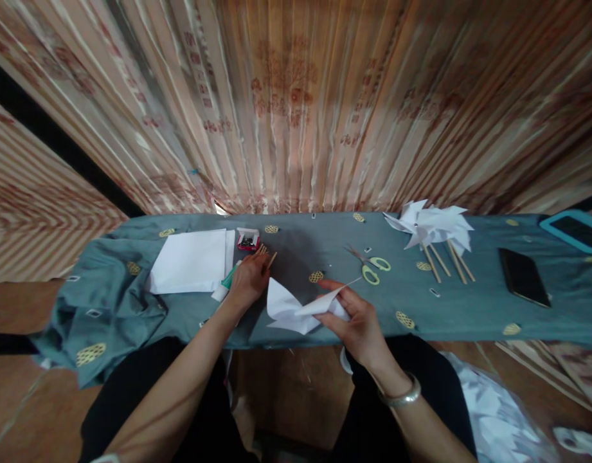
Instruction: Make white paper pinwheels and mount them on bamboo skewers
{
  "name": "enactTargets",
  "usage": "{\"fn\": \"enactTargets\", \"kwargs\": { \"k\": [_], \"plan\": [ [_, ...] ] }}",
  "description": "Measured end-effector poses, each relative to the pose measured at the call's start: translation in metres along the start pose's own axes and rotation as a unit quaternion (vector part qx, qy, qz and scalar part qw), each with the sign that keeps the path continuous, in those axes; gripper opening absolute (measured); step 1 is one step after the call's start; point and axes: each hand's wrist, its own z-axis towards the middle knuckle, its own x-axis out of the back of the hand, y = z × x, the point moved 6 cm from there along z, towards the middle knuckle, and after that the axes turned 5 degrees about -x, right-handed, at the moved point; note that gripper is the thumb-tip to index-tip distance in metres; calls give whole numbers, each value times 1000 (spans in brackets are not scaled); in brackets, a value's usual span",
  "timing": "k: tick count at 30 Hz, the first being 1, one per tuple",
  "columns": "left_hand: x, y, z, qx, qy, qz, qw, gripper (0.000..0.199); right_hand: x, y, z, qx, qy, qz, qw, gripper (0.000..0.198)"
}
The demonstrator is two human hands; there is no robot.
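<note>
My right hand (pixel 356 318) pinches a folded white paper pinwheel (pixel 288 305) near the table's front edge, its blades curling out to the left. My left hand (pixel 250 280) is closed over wooden sticks (pixel 272 260) left of the pinwheel; the stick ends poke out past the fingers. Partly under that hand lies a green and white tube or packet (pixel 229 276). Just beyond it sits a small red box (pixel 248 239) holding dark little pieces, perhaps pins. Scissors with pale green handles (pixel 371 270) lie open beyond my right hand.
A stack of white paper sheets (pixel 187 262) lies at the left. Several pinwheels on sticks (pixel 433 225) rest at the back right. Further right are a black phone (pixel 524 276) and a blue-framed tablet (pixel 575 230). A clear bag of white paper (pixel 498 411) stands on the floor.
</note>
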Motion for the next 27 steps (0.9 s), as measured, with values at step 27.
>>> {"fn": "enactTargets", "kwargs": {
  "k": [27],
  "plan": [
    [30,77,-57,262,-61,-711,650,30,-32,-80,-36,311,37,-217,925,39]
  ]
}}
